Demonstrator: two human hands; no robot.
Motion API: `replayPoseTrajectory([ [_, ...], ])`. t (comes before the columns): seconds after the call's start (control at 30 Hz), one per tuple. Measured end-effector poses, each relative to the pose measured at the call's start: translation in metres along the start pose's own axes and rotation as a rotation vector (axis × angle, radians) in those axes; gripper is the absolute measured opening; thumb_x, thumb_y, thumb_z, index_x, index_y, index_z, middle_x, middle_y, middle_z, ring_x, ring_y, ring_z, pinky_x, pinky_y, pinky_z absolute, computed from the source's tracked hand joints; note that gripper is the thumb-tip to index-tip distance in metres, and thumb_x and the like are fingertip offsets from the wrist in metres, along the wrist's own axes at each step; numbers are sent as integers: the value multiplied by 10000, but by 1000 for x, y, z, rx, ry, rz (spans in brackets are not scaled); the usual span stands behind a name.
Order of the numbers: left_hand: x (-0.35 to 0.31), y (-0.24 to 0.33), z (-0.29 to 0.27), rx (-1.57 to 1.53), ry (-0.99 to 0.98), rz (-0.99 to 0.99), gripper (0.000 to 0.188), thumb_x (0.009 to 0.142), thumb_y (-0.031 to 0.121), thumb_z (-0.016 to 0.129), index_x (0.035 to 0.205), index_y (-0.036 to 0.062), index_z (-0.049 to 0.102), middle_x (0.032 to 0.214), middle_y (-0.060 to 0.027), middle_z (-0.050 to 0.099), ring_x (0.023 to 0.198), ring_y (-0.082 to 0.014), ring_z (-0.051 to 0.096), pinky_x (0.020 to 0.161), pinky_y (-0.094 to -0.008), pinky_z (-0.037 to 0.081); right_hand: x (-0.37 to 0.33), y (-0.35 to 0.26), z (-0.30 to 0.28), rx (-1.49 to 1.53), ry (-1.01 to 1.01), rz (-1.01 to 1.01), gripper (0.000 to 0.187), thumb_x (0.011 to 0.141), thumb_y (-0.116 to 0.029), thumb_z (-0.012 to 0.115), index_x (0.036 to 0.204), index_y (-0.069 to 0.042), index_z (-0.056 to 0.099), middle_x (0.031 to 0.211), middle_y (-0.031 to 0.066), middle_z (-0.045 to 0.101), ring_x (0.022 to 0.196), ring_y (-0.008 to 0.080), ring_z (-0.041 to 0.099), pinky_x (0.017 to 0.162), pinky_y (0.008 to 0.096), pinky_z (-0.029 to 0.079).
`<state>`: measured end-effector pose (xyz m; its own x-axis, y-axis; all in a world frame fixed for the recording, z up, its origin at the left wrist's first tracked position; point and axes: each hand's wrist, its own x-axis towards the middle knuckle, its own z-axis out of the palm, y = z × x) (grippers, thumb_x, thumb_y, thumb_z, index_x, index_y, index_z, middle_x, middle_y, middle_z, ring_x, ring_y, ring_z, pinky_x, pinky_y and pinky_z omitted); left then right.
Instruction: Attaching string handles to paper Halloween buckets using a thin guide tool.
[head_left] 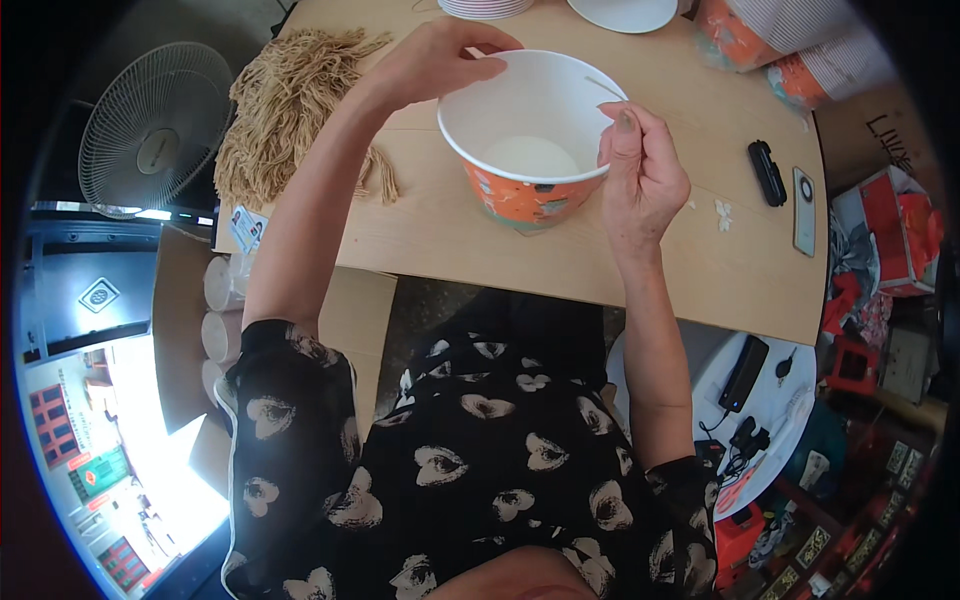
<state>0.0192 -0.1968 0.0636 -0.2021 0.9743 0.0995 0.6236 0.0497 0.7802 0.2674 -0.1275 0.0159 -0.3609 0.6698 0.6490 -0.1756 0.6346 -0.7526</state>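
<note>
A large paper bucket (537,210), orange printed outside and white inside, stands tilted at the table's near edge with its mouth toward me. My left hand (440,65) grips its far-left rim, thumb on the near side; the other fingertips are partly hidden behind the rim. At the right rim my right hand (645,165) is closed, thumb and fingers pinching a thin pale cord (603,87) that crosses the inside of the wall. Where the cord's ends go I cannot tell. A heap of tan cords (285,110) lies left of the bucket, beside my left forearm.
On the wooden table (420,240) are stacked bowls (487,8), a white lid (625,12), nested orange buckets (765,35), a black case (767,173) and a phone (804,210). A fan (155,130) stands left. A white round stool (790,420) holds a charger at lower right.
</note>
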Motion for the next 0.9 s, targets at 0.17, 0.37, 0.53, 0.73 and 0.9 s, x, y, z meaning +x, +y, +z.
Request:
replayPoseTrajectory([
  [0.17, 15, 12, 6, 240, -71, -40, 348, 903, 240, 677, 1198, 55, 687, 1040, -101, 732, 887, -186, 704, 755, -334, 581, 6, -7, 9, -28, -21, -5, 155, 1031, -125, 589, 1017, -16, 697, 669, 11, 578, 716, 127, 508, 777, 293, 422],
  [0.37, 8, -7, 20, 189, -3, -35, 352, 930, 320, 675, 1088, 11, 731, 875, -90, 741, 750, -137, 680, 676, -320, 547, -3, -15, 9, -38, -51, 40, 157, 1030, -114, 586, 1002, -1, 691, 664, 11, 567, 725, 130, 504, 766, 289, 424],
  [0.53, 0, 3, 20, 48, -12, -155, 413, 891, 377, 688, 1068, 11, 762, 879, -161, 753, 748, -219, 717, 698, -360, 562, -7, -16, 7, -66, -35, 9, 149, 1026, -108, 591, 1000, 0, 691, 655, 15, 558, 736, 136, 507, 768, 282, 426],
  [0.73, -2, -6, 27, 41, 81, -53, 397, 945, 375, 679, 970, -14, 750, 720, -75, 695, 633, -111, 638, 570, -308, 515, -9, -20, 10, -108, -59, -34, 133, 1018, -104, 605, 1002, -4, 690, 653, 16, 553, 739, 148, 519, 778, 291, 430],
  [0.9, 1, -2, 26, 89, 65, -126, 430, 892, 408, 683, 1009, 2, 760, 780, -121, 721, 671, -179, 672, 624, -339, 537, -11, -20, 9, -118, -61, -66, 118, 1013, -95, 610, 1004, -7, 688, 650, 20, 549, 724, 158, 527, 782, 300, 431],
])
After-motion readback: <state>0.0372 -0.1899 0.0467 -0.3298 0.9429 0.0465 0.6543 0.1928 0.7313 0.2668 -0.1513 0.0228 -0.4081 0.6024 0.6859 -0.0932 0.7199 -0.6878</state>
